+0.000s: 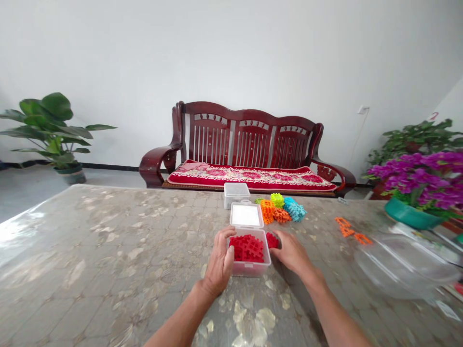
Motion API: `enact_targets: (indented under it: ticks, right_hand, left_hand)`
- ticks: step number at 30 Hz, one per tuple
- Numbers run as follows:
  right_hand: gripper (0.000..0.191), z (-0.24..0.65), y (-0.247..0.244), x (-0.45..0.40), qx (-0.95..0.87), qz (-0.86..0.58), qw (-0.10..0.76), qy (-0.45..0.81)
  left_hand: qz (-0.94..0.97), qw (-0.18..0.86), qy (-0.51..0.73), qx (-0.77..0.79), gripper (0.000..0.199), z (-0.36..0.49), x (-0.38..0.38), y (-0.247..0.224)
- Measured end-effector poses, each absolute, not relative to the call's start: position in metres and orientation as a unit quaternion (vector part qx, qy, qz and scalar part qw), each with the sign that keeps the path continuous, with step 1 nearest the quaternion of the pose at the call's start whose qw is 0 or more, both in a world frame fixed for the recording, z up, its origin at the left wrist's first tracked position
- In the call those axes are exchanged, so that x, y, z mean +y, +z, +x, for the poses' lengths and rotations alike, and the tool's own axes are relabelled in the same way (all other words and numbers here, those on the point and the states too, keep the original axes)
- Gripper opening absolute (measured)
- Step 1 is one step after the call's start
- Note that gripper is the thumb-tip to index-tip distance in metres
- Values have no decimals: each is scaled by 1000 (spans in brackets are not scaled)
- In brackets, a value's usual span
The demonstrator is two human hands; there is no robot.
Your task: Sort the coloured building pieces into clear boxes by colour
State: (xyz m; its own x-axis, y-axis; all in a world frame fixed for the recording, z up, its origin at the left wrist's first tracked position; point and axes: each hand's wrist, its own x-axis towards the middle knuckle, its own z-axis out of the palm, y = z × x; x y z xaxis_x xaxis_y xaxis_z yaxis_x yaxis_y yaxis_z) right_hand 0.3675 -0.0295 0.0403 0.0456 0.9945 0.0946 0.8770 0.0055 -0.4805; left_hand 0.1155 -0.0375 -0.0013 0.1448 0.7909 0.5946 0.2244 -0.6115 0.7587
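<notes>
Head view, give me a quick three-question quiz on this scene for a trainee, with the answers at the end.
1. Multiple choice: what colour are the pieces in the open box? A blue, B red, C green.
2. True or false: the right hand is inside the open box.
3. Where is the left hand?

Key: 1, B. 2, false; it is at the red pieces beside the open box. 3, at the left side of the open box.

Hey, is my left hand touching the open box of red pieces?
Touching: the head view shows your left hand against the left side of the box, with its fingers over the edge.
</notes>
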Motion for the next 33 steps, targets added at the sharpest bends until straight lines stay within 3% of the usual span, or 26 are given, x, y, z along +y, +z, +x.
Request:
enact_targets:
  ticks: [5, 11, 13, 24, 33]
  right_hand:
    - [51, 364, 45, -32, -667, -714, 187, 104]
    - [49, 361, 81, -37, -642, -680, 341, 95]
    - [49, 349, 96, -43, -675, -639, 354, 103]
    - [46, 294, 113, -53, -822, -510, 212, 140]
    - [38, 297, 106, -48, -817, -494, 223, 197]
  left_hand:
    - [708, 261, 551, 357, 31, 115, -37, -2]
    - [700, 260, 564, 352, 30, 116, -37, 2]
    - [702, 259, 563, 350, 30, 117, -38, 2]
    - [701, 262, 565, 347, 32, 117, -38, 0]
    - [699, 266, 567, 346, 32, 117, -36, -3]
